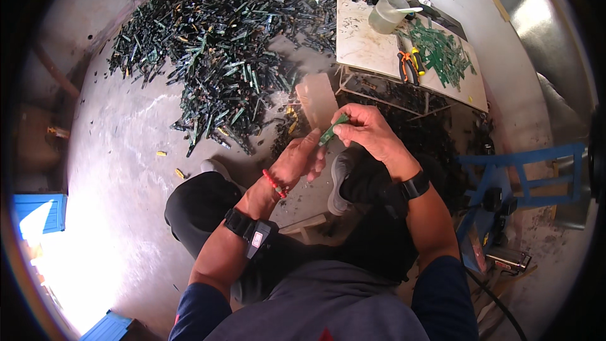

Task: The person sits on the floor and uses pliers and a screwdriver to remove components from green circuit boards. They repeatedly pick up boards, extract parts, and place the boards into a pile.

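Note:
Between my two hands is a narrow green strip (333,130) that looks like a slim circuit board, held slantwise over the floor in front of my knees. My left hand (298,159), with a red bead bracelet at the wrist, pinches its lower end. At the upper end, the thumb and fingers of my right hand (371,131) close on it. Just beyond the hands stands a pale pinkish block (317,99). A large heap of similar dark and green strips (233,57) spreads over the floor ahead and to the left.
At the right, a white board on a frame (369,47) carries a cloudy plastic jug (387,12), orange-handled pliers (407,67), a yellow-handled tool (418,61) and a pile of green strips (445,53). A blue chair-like frame (524,177) stands right of me. Yellow bits (180,173) lie leftward.

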`<state>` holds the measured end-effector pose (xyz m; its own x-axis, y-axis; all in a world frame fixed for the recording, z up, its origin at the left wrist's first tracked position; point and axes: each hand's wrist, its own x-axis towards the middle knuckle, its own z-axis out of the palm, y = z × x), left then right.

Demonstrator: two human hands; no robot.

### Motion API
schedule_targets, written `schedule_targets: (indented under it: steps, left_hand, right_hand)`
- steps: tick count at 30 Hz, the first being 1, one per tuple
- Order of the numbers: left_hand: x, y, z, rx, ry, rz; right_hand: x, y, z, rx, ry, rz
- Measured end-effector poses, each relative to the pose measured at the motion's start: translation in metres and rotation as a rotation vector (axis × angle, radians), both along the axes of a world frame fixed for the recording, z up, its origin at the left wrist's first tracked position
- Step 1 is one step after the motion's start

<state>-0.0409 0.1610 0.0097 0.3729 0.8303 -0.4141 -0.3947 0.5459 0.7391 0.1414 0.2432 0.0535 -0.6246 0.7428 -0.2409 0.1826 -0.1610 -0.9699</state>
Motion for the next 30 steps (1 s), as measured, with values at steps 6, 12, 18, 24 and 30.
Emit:
schedule_targets:
  steps: [6, 12, 18, 24, 30]
  left_hand:
    - [-0.002, 0.001, -0.006, -0.068, -0.097, -0.013]
    - [0.001, 0.004, -0.008, -0.074, -0.125, -0.001]
    - [0.001, 0.003, -0.002, -0.067, -0.117, 0.046]
    - [0.001, 0.003, 0.001, -0.09, -0.159, 0.107]
    - [0.002, 0.007, -0.004, -0.088, -0.126, 0.118]
  right_hand:
    - [-0.005, -0.003, -0.003, -0.017, 0.059, -0.027]
    - [-0.003, -0.001, -0.001, -0.078, 0.007, -0.069]
    - [0.002, 0.014, 0.001, 0.201, 0.035, -0.388]
    - [0.07, 0.089, 0.012, 0.92, -0.932, -0.839]
    - [0.073, 0.107, 0.006, 0.737, -1.212, -0.643]
